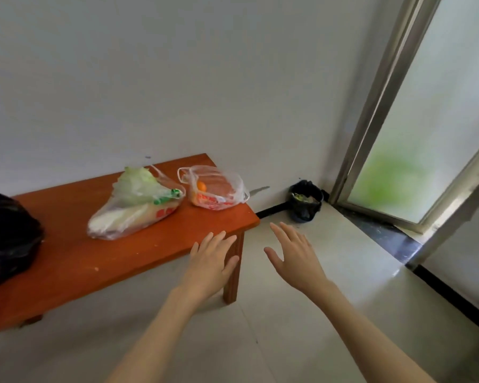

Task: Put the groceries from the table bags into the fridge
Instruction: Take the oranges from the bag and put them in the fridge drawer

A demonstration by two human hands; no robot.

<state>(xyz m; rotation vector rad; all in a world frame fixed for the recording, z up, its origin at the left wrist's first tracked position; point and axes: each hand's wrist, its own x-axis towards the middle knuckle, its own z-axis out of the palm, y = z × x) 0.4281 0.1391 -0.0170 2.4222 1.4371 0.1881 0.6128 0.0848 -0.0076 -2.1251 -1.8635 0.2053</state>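
White wall and pale floor tiles frame a low reddish-brown table (67, 261) that runs in from the left. At its far left end sits a black bag (6, 239), partly cut off by the picture's edge. Further along lies a clear plastic bag with cabbage (134, 205), leafy end toward the wall, and just beside it, near the table's right end, a smaller clear bag with an orange (213, 190) (its other contents are too blurred to tell). The left hand (210, 262) hovers over the table's near right corner, fingers straight and spread, holding nothing. The right hand (293, 255) is off the table over the floor, likewise spread and empty. A dark bin (306, 200) stands in the corner beside a frosted glass door (426, 134).
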